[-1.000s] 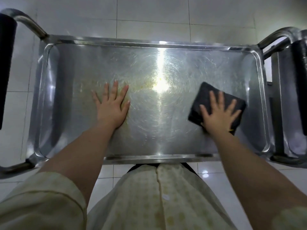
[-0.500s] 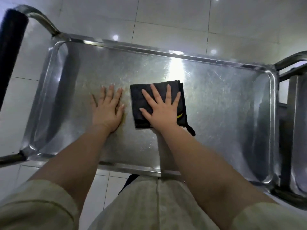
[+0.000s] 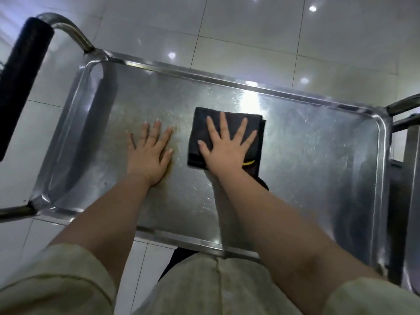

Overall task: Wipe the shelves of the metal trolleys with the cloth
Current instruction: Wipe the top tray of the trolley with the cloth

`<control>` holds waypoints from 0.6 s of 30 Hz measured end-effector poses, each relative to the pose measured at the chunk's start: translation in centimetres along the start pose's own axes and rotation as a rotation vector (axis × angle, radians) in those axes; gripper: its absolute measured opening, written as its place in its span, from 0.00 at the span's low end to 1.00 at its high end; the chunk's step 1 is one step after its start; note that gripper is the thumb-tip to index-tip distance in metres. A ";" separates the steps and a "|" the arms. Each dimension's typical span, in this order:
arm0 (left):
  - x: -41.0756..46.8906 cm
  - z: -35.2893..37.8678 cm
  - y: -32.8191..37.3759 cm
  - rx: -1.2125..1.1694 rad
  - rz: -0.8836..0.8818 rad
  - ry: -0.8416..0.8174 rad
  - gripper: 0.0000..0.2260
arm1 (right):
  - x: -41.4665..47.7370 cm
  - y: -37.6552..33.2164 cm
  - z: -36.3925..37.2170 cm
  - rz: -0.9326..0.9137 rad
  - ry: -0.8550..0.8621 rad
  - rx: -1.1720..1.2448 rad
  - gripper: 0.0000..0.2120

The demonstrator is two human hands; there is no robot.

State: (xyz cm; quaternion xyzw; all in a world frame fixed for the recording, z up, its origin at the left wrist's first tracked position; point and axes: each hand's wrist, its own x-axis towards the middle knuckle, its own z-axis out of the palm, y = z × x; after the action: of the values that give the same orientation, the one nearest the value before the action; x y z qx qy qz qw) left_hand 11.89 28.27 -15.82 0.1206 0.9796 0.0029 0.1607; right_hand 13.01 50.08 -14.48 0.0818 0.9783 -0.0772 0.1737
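I look down on a white tiled floor (image 3: 250, 37) that fills the far part of the view and shows again at the near left. Over it stands the metal trolley (image 3: 204, 75), its top shelf (image 3: 306, 178) a wide, scratched steel tray with a raised rim, running from the left to the right of the scene. At its left end I see a curved steel handle with a black grip (image 3: 22, 83). At the far right edge, just beside this trolley, a second trolley (image 3: 411, 155) shows only as a strip of steel. My pale sleeves and shirt front fill the near edge.

My left hand (image 3: 148, 153) lies flat on the bare shelf left of centre, palm down, fingers slightly spread, grasping nothing. My right hand (image 3: 227, 148) presses flat with fingers splayed on the cloth (image 3: 252, 123), pinning it rather than clutching it. The cloth is dark, folded to a rough square, lying near the middle of the shelf, just right of my left hand and apart from it. A small yellow mark (image 3: 248, 163) shows at its near right corner.
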 end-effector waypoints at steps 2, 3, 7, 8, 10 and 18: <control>-0.1 0.0 -0.1 0.010 -0.006 -0.007 0.31 | -0.1 -3.8 0.2 -0.195 -0.027 -0.030 0.32; -0.1 0.0 -0.1 0.008 -0.003 0.002 0.32 | 0.3 -4.1 0.2 -0.243 -0.034 -0.035 0.32; 0.0 -0.2 0.0 -0.037 0.003 0.019 0.29 | 3.1 2.5 -0.7 -0.152 0.049 -0.059 0.32; 0.1 -0.2 0.0 -0.038 0.005 0.016 0.28 | 3.8 5.2 -1.1 -0.045 0.072 -0.049 0.32; 0.3 -0.1 -0.1 -0.041 0.017 0.021 0.28 | 4.3 10.4 -2.2 0.186 0.097 -0.007 0.32; 0.7 0.2 -1.0 -0.051 0.064 0.010 0.27 | 6.6 3.7 -2.3 0.349 0.096 0.056 0.32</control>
State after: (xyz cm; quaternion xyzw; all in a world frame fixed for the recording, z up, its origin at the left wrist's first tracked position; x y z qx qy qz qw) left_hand 11.06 27.44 -16.23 0.1477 0.9756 0.0336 0.1588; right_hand 6.81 55.03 -15.15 0.2588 0.9539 -0.0689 0.1351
